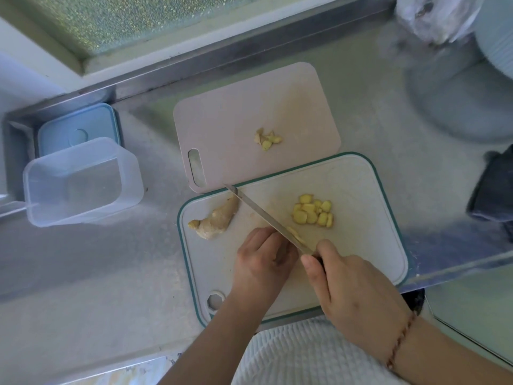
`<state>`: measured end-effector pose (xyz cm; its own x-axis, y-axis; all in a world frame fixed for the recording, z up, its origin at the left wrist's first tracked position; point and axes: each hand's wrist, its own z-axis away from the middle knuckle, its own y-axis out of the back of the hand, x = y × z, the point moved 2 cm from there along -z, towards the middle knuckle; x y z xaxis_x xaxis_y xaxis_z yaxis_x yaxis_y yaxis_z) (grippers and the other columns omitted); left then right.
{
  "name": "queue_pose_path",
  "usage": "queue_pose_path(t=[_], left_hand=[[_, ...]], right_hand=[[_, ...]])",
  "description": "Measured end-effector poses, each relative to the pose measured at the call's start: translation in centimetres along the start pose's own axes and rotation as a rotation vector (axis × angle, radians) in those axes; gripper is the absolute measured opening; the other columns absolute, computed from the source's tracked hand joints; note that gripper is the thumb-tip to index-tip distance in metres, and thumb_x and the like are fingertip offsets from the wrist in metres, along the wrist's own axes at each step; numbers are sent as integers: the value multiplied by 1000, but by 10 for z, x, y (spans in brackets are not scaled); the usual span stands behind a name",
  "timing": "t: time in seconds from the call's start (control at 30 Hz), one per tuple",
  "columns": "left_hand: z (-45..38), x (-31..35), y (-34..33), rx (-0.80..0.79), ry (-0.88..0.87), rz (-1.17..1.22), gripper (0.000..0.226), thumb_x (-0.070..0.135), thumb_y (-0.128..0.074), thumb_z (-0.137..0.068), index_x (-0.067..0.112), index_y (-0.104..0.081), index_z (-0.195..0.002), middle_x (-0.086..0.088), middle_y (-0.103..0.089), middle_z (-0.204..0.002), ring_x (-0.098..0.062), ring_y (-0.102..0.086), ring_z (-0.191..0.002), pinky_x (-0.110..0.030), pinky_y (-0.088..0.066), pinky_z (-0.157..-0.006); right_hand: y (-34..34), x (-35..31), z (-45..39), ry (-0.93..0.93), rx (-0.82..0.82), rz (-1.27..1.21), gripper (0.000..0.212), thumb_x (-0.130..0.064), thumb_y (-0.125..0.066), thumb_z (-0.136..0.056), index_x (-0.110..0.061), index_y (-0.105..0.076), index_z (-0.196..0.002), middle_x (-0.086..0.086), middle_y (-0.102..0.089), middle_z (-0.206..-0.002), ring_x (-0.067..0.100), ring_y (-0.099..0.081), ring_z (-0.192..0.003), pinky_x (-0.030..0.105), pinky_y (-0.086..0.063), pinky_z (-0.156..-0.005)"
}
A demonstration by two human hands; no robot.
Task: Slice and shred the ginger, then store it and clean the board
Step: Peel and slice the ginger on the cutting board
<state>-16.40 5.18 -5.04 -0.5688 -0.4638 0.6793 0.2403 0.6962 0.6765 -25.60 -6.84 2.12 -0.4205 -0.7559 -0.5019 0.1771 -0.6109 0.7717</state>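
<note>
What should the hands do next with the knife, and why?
Probably press the knife down for another slice. Its blade sits beside the left hand, whose curled fingers seem to hold a ginger bit. Only a small pile of slices is cut, and a whole ginger piece waits.
</note>
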Motion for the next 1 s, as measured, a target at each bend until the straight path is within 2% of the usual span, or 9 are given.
queue_pose_path(t=[0.07,0.2,0.33,0.43,0.53,0.63,0.77,0.87,1.0], left_hand=[[-1,0,0,1,5,5,26,11,-64,-81,5,-57,-57,1,-47,-60,3,-26,-70,1,-25,-66],[-1,0,0,6,18,19,28,12,-61,-82,4,-55,-56,1,-46,-59,1,-27,-69,-1,-24,-64],[0,-1,-2,27,13,24,29,12,-62,-82,4,-56,-55,0,-46,-58,0,-28,-67,-6,-24,-62],[3,-2,-4,16,-5,12,24,12,-64,-83,3,-64,-61,-1,-57,-64,-6,-42,-63,-11,-36,-58],[2,-3,-6,11,-27,38,13,12,-68,-85,3,-75,-78,-4,-71,-83,-14,-62,-71,-22,-52,-62],[2,-2,-6,12,-23,41,7,9,-74,-82,3,-74,-80,-5,-71,-85,-16,-64,-74,-28,-55,-63],[3,-2,-4,-2,-27,25,9,2,-82,-76,4,-74,-80,-5,-71,-83,-17,-65,-73,-29,-56,-64],[2,-1,-5,-1,-36,20,10,1,-83,-74,4,-75,-80,-5,-71,-82,-16,-65,-72,-26,-55,-64],[3,-3,-7,12,-44,11,5,1,-78,-76,3,-74,-76,-3,-69,-78,-14,-60,-68,-21,-50,-60]], right_hand=[[-1,0,0,1,-12,14,40,-63,4,-91,-34,-23,-86,-8,-35,-45,9,-33,-34,16,-15,-38],[-2,1,-2,24,15,15,42,-63,9,-88,-34,-22,-88,-7,-41,-50,10,-37,-38,19,-20,-39],[0,-4,-4,16,-41,36,45,-58,14,-85,-31,-22,-92,-5,-48,-61,11,-45,-47,21,-31,-44],[-4,-4,-10,16,-41,77,51,-58,16,-85,-29,-26,-94,-6,-47,-60,10,-44,-46,21,-32,-43],[-10,0,-23,-14,-2,51,59,-58,13,-87,-25,-35,-97,-9,-43,-57,6,-39,-44,20,-27,-41],[-9,2,-33,-27,14,2,47,-56,2,-88,-27,-35,-93,-11,-44,-59,4,-40,-46,19,-25,-42],[-1,10,-36,-37,57,-84,39,-55,-10,-92,-28,-36,-83,-13,-40,-51,3,-38,-40,17,-20,-41],[5,11,-28,-10,52,-104,39,-56,-13,-92,-27,-37,-83,-13,-40,-48,5,-38,-38,21,-23,-40],[6,3,-9,20,-1,-48,47,-62,3,-89,-31,-31,-87,-8,-45,-54,10,-45,-45,21,-30,-44]])
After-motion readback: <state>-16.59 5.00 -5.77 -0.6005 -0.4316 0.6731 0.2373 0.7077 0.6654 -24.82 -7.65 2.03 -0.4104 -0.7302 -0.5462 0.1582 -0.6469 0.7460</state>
